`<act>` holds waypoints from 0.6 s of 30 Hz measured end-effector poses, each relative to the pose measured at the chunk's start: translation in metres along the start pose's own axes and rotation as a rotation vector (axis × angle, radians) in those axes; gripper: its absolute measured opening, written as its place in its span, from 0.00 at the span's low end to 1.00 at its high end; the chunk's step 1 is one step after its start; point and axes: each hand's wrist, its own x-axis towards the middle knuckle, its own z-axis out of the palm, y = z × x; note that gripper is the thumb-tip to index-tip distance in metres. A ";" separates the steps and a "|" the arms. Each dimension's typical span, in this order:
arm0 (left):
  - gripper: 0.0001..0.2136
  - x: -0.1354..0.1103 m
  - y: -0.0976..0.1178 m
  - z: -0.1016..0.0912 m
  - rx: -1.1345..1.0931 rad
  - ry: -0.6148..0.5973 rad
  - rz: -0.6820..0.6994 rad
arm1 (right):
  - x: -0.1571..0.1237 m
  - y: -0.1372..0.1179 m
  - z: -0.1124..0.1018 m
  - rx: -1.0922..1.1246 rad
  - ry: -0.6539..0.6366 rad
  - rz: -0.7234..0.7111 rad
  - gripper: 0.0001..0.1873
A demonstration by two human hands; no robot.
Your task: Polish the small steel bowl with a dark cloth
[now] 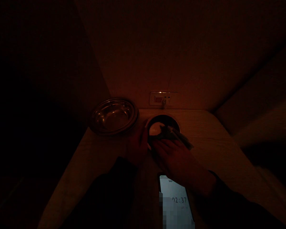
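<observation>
The scene is very dark. A small round bowl [168, 120] with something white inside stands on a pale counter [212, 140]. My left hand [137, 144] cups the bowl's left side, fingers curled against it. My right hand [175, 159] lies over the bowl's near edge and grips a dark crumpled piece [178, 135], perhaps a cloth or wrapper, that reaches into the bowl. What that piece is I cannot make out.
A wide shiny metal dish [113, 116] sits to the left of the bowl, near the counter's corner. A wall socket plate [163, 98] is behind. A lit phone [176, 200] showing a timer lies at the near edge, under my right wrist.
</observation>
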 end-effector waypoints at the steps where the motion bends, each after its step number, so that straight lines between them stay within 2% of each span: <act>1: 0.18 0.000 0.000 0.000 0.009 0.000 -0.003 | -0.001 0.000 -0.003 -0.011 -0.014 0.007 0.20; 7: 0.18 0.000 0.001 0.002 0.007 0.028 -0.041 | -0.006 0.000 -0.011 -0.043 -0.042 0.003 0.19; 18: 0.19 0.002 0.000 0.001 -0.106 -0.063 -0.021 | 0.002 -0.003 0.006 0.060 0.064 -0.030 0.23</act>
